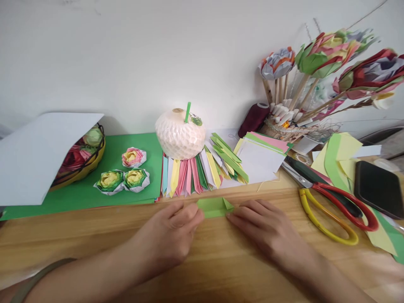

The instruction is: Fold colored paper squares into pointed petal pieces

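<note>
A strip of light green paper [212, 207] lies between my hands near the middle of the wooden table, its right corner folded up into a small triangle. My left hand [178, 229] is closed with its fingers curled at the strip's left end. At the other end, my right hand [263, 223] presses its fingertips together on the folded corner, and the fingertips partly cover the paper. Just beyond the strip lie folded paper strips [191, 174] in pink, yellow, white and green, with a heap of green ones [230, 158] on their right.
A white textured coconut-like pot [179, 136] stands behind. Paper flowers [135, 179] and a basket [85, 168] under white paper [38, 155] are left. At right lie scissors [341, 198], a black phone [378, 189], paper sheets [261, 158], a dark thread spool [254, 119] and stemmed paper flowers [328, 54].
</note>
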The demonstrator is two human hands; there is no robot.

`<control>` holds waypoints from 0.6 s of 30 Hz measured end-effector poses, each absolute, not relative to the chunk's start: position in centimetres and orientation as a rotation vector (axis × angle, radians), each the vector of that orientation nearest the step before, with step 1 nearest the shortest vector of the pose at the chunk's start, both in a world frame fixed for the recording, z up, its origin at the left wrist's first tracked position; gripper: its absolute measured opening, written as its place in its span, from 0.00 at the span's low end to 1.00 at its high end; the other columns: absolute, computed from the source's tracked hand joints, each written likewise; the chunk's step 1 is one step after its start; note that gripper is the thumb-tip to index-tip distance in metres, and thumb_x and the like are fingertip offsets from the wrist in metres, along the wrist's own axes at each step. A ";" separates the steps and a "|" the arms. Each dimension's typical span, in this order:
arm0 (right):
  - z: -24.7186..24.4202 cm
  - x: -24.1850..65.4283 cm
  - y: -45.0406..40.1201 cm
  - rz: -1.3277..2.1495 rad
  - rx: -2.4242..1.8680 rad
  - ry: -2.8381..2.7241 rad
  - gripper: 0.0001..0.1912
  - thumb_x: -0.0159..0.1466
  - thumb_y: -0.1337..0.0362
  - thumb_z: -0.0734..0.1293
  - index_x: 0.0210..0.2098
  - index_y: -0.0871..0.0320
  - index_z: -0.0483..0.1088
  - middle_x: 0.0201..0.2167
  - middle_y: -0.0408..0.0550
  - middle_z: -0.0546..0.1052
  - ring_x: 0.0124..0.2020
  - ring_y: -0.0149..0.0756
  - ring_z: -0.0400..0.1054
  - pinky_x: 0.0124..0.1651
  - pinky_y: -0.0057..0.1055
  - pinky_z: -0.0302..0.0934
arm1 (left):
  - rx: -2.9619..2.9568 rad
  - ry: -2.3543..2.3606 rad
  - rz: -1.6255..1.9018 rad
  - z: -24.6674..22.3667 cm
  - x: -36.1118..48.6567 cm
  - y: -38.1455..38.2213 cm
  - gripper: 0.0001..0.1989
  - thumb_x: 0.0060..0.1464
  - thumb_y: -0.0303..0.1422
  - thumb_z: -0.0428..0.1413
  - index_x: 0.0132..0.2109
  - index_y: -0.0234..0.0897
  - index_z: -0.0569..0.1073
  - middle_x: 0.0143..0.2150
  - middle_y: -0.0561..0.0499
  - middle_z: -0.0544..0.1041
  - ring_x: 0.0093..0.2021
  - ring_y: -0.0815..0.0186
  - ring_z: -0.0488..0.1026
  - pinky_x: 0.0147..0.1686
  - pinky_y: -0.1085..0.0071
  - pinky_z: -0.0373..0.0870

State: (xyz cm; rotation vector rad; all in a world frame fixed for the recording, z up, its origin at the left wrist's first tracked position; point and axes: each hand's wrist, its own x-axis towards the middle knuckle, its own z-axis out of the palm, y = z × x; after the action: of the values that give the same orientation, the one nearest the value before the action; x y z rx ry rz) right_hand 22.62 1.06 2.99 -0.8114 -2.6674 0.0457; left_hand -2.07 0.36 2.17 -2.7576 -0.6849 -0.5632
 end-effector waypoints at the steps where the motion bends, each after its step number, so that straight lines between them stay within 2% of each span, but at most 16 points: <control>1: 3.0 22.8 1.1 0.059 -0.809 -2.666 0.22 0.71 0.68 0.47 0.39 0.63 0.71 0.33 0.52 0.76 0.33 0.39 0.66 0.34 0.36 0.59 | -2.761 -0.680 -0.547 2.3 -2.1 0.4 0.12 0.58 0.21 0.51 0.29 0.33 0.74 0.39 0.48 0.74 0.43 0.62 0.63 0.44 0.65 0.58; 6: 2.8 23.2 1.4 0.128 -0.820 -2.649 0.20 0.71 0.69 0.49 0.38 0.62 0.71 0.31 0.51 0.75 0.32 0.38 0.65 0.34 0.34 0.60 | -2.795 -0.653 -0.408 2.4 -2.6 0.9 0.07 0.58 0.23 0.52 0.35 0.30 0.75 0.34 0.48 0.73 0.41 0.60 0.64 0.40 0.64 0.58; 8: 2.6 23.3 1.5 0.156 -0.827 -2.635 0.19 0.70 0.69 0.50 0.38 0.61 0.71 0.33 0.52 0.76 0.34 0.38 0.66 0.34 0.35 0.61 | -2.812 -0.673 -0.391 2.1 -2.7 1.1 0.07 0.58 0.23 0.52 0.34 0.30 0.74 0.32 0.49 0.72 0.38 0.61 0.65 0.38 0.64 0.59; 11: 2.4 23.5 1.5 0.193 -0.804 -2.614 0.15 0.68 0.71 0.53 0.39 0.61 0.71 0.42 0.54 0.76 0.41 0.41 0.68 0.40 0.37 0.63 | -2.822 -0.742 -0.455 1.5 -2.7 1.3 0.12 0.60 0.23 0.49 0.29 0.33 0.71 0.28 0.51 0.70 0.34 0.63 0.65 0.35 0.65 0.60; 13: 2.3 23.4 1.5 0.247 -0.749 -2.612 0.14 0.65 0.73 0.55 0.40 0.61 0.71 0.44 0.54 0.76 0.44 0.42 0.68 0.43 0.38 0.64 | -2.800 -0.784 -0.511 1.4 -2.6 1.5 0.15 0.62 0.23 0.47 0.27 0.33 0.71 0.27 0.51 0.70 0.32 0.63 0.65 0.33 0.66 0.61; 18: 2.8 22.0 0.9 0.528 -0.543 -2.641 0.17 0.61 0.75 0.55 0.46 0.63 0.69 0.42 0.52 0.78 0.46 0.40 0.69 0.47 0.37 0.64 | -2.734 -0.802 -0.493 1.8 -2.5 2.1 0.13 0.62 0.22 0.45 0.37 0.28 0.74 0.32 0.45 0.73 0.35 0.59 0.66 0.31 0.64 0.64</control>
State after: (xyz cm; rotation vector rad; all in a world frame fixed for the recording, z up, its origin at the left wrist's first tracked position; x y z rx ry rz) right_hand 22.03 0.90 2.76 -0.5433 -2.6408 0.5281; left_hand -2.52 2.10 1.81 -2.7344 -0.8020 -0.4927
